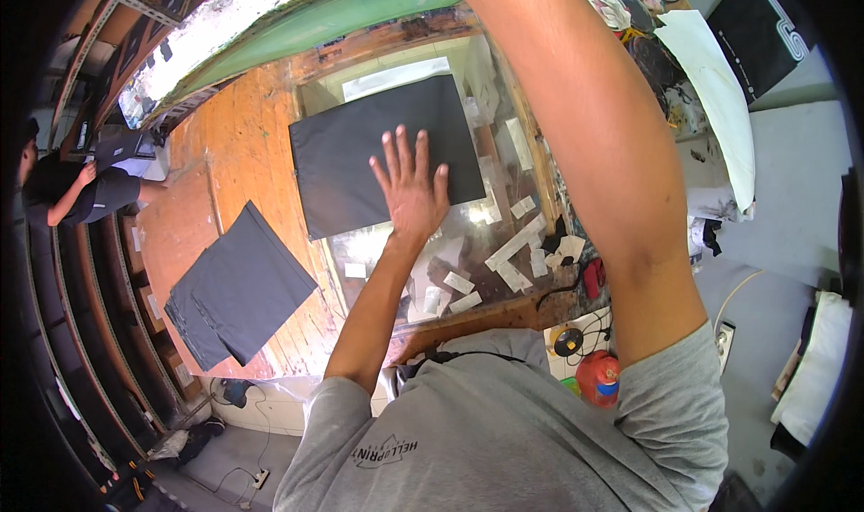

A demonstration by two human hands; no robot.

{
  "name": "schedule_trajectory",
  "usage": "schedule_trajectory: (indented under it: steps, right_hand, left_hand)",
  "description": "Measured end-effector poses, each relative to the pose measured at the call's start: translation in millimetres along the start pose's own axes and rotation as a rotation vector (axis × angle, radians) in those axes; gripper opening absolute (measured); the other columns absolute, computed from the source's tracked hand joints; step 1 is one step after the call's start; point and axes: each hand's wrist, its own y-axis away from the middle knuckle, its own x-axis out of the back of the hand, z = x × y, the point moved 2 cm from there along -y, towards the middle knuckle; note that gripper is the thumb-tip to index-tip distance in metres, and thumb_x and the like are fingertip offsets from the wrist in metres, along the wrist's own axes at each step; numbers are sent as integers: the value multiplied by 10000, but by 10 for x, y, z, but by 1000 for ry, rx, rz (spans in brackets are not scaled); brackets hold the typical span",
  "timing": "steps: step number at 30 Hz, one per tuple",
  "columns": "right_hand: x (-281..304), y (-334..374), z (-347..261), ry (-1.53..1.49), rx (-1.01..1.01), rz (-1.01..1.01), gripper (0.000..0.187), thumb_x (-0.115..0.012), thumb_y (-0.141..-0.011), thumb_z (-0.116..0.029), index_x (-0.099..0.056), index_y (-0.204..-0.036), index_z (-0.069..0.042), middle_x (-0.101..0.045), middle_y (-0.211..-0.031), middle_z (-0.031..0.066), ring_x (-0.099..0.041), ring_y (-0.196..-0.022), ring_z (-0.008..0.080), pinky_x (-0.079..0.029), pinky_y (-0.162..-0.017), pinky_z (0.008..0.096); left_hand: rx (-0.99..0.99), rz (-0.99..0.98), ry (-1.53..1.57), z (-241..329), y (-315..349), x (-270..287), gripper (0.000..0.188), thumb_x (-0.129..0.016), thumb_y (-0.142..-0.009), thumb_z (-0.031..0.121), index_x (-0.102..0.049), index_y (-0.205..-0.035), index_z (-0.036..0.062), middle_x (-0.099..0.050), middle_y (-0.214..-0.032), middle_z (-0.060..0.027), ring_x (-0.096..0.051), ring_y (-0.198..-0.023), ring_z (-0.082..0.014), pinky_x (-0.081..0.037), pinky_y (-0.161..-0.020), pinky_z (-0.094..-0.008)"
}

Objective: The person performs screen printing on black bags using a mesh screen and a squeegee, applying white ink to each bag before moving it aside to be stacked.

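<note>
My left hand (413, 184) lies flat with spread fingers on a black rectangular sheet (360, 152), perhaps a flat bag. The sheet rests on a glass-topped section (387, 269) of the wooden table, its left part reaching onto the wood. My right arm stretches up and forward past the top edge, so the right hand is out of sight. Beyond the sheet, a tilted frame with a green panel (333, 26) stands raised. To the left, a stack of similar black sheets (256, 287) sits at an angle on the wooden tabletop (238, 134).
Paper and tape scraps (515, 251) are stuck around the glass. Cans (605, 8) crowd the far right. A red round container (598, 377) stands below the table, near cables. At left, another person (76, 184) holds a dark item beside shelving (99, 305).
</note>
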Motion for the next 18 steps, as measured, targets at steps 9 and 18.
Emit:
schedule_trajectory:
  steps: [9, 18]
  right_hand:
    - [116, 164, -245, -229, -264, -103, 283, -642, -844, -11, -754, -1103, 16, -741, -1022, 257, -751, -882, 337, -599, -807, 415]
    - [62, 159, -117, -98, -196, 6, 237, -675, -842, -32, -731, -1034, 96, -741, -1012, 262, -749, -913, 344, -598, -833, 411]
  left_hand:
    - [-59, -352, -318, -68, -765, -571, 666, -330, -1082, 413, -189, -1642, 79, -109, -1715, -170, -61, -1586, -370, -36, -1232, -656]
    - [18, -58, 16, -150, -637, -355, 661, -402, -1070, 376, -235, -1626, 60, -137, -1701, -213, -81, -1579, -402, -36, -1234, -638]
